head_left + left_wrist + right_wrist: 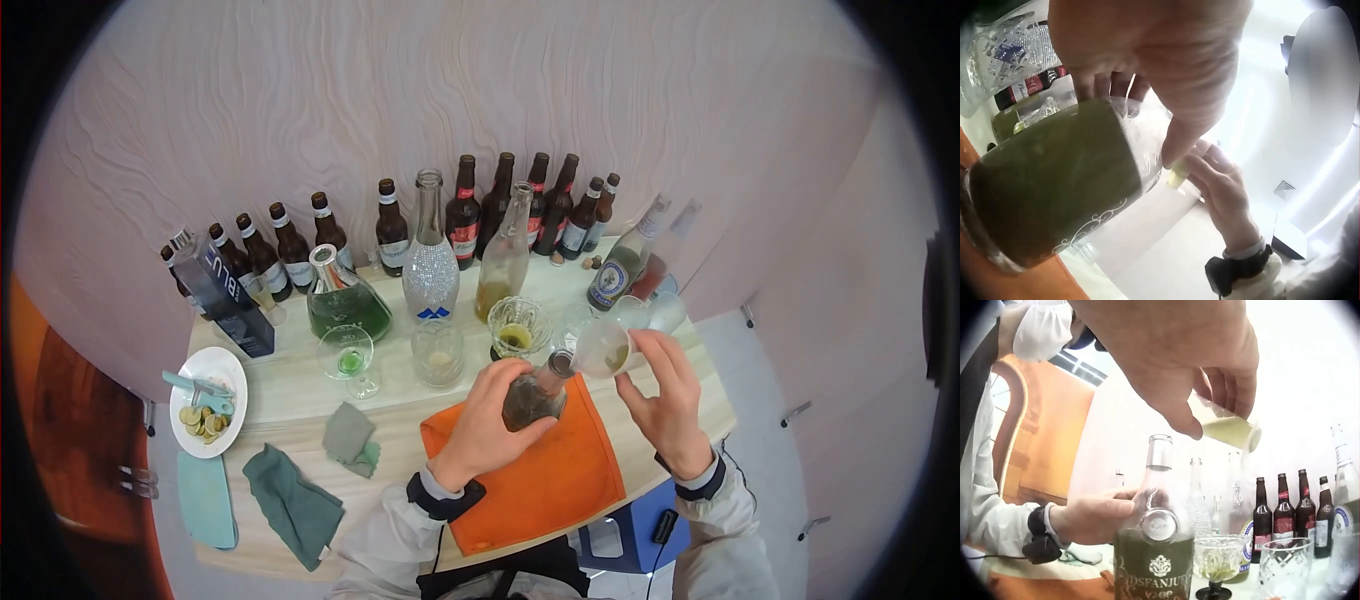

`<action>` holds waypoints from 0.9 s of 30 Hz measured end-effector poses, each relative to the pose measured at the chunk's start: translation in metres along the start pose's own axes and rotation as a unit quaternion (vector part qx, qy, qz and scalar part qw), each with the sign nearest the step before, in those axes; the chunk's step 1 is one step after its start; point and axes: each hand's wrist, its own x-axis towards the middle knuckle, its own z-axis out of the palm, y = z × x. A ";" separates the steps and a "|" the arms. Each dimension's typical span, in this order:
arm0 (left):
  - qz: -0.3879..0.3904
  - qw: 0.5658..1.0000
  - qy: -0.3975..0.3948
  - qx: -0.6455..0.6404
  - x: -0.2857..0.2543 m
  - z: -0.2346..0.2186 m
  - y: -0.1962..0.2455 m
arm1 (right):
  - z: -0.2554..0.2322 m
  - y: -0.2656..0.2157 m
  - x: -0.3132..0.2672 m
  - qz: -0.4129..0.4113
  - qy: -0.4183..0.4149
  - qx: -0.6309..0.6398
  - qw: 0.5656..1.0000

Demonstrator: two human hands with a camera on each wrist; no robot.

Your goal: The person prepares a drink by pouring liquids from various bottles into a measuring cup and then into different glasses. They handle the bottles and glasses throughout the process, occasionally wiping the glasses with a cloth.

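Observation:
My left hand point(482, 425) grips a glass bottle point(1155, 550) around its shoulder, with fingers on one side and the thumb on the other. The bottle has a silver neck, "VSOP" lettering and dark green liquid inside; it stands over an orange cloth point(595, 465). In my right hand point(668, 395) is a small clear cup point(598, 347), pinched between thumb and fingers and tilted, holding some yellow-green liquid point(1225, 431). In the head view the cup overlaps the area beside the bottle's mouth point(562, 360). A cut-glass goblet point(518, 318) with yellow-green liquid stands just behind the bottle.
Several brown beer bottles point(464, 215) line the back. Before them stand a glittery bottle point(431, 275), a conical flask point(345, 305) of green liquid and a tumbler point(437, 355). Leftward are a plate point(236, 380) with cut limes and a dark green cloth point(290, 500).

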 end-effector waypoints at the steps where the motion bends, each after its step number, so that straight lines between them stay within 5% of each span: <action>1: -0.002 1.000 0.000 -0.002 -0.001 0.000 -0.001 | -0.001 0.001 0.003 -0.004 -0.009 -0.010 1.000; 27: -0.003 1.000 -0.007 -0.008 0.001 -0.005 0.000 | -0.015 0.004 0.036 -0.128 -0.048 -0.103 0.985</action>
